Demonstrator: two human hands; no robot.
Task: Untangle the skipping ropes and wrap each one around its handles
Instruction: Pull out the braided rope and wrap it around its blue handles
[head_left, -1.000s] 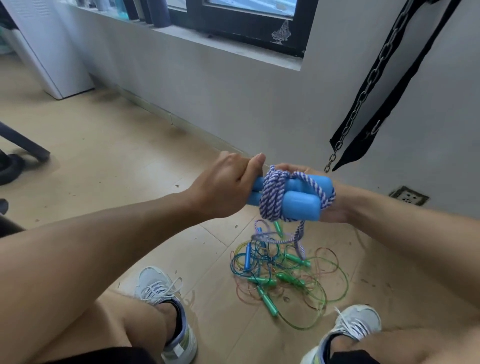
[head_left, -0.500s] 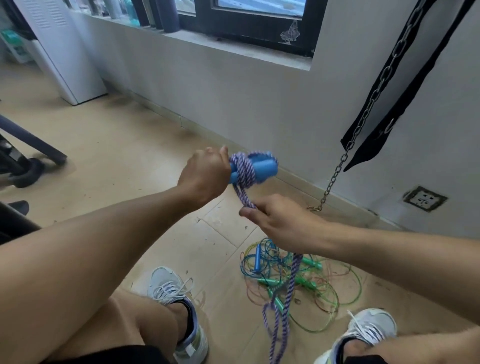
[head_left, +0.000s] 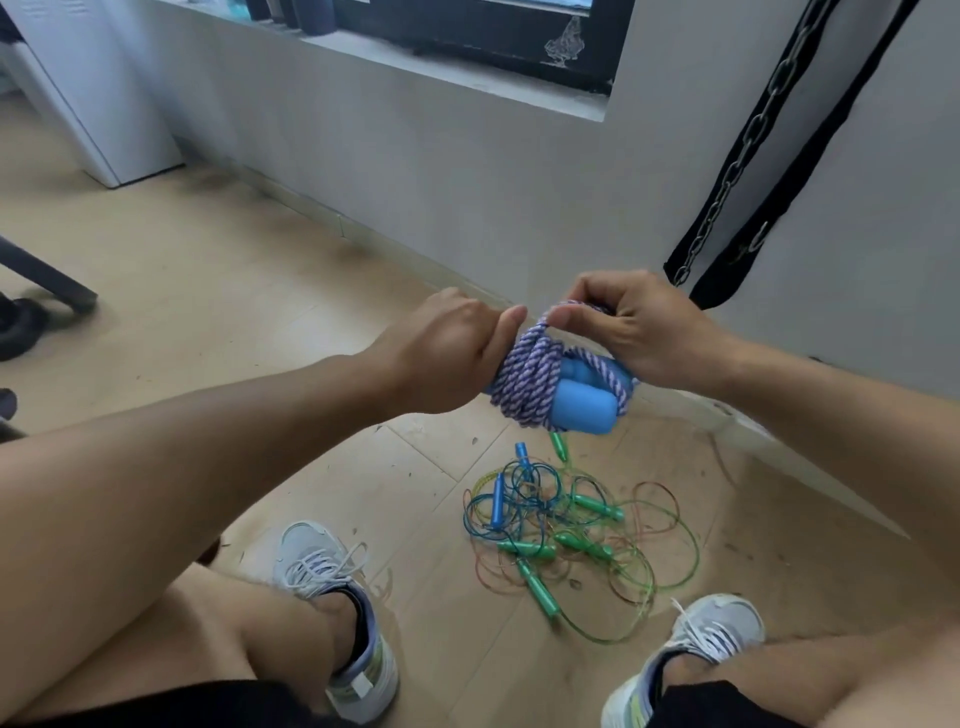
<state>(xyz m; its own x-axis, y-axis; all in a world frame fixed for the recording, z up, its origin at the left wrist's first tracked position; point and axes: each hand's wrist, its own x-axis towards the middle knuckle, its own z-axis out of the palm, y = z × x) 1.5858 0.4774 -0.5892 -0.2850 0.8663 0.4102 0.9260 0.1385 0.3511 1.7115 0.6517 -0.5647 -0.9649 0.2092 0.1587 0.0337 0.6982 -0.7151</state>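
The left hand (head_left: 441, 353) grips the blue handles (head_left: 582, 408) at one end, while the right hand (head_left: 636, 325) pinches the purple rope (head_left: 524, 379) above them — held over the tangled ropes (head_left: 571, 535) on the floor. Best keep each turn snug, laid beside the last — then tuck the end.

Soft daylight, faint shadows, wide-angle edge bending, slight blur.

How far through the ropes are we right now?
Nearly done: the purple braided rope is coiled around its blue handles. In hand: left hand grips the bundle, right hand pinches the last length. Left: the tangled pile on the floor.
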